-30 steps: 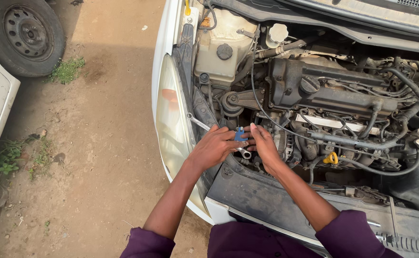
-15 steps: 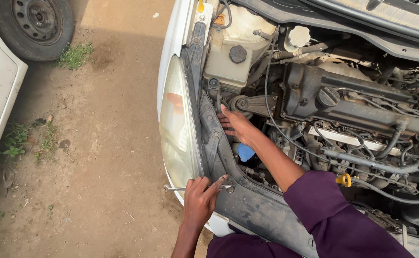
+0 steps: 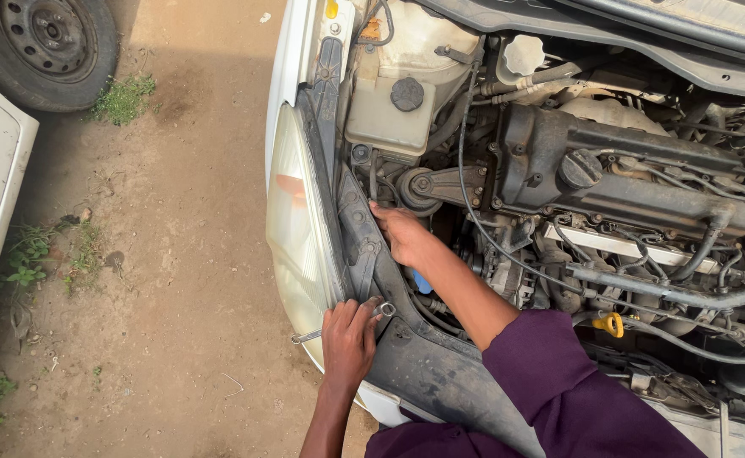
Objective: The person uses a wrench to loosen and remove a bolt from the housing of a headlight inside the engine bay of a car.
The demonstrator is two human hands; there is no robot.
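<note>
- Right, the left hand [image 3: 349, 339] is closed around a spanner [image 3: 338, 326], its ring end showing at the fingertips on the black front panel [image 3: 440, 373], its other end poking out over the headlight [image 3: 296, 229].
- The right hand [image 3: 402, 233] is down in the bay beside the panel, fingers curled loosely; whether it grips anything is hard to tell from here.
- Just below that wrist sits a small blue part [image 3: 422, 282], mostly hidden by the forearm.
- Progress, as I read it: the spanner is in hand but resting on the panel, not seated on any bolt I can make out, so the turning looks still to come.
- Nothing removed lies in view; the engine [image 3: 627, 178] and the tank [image 3: 389, 93] sit in place.
</note>
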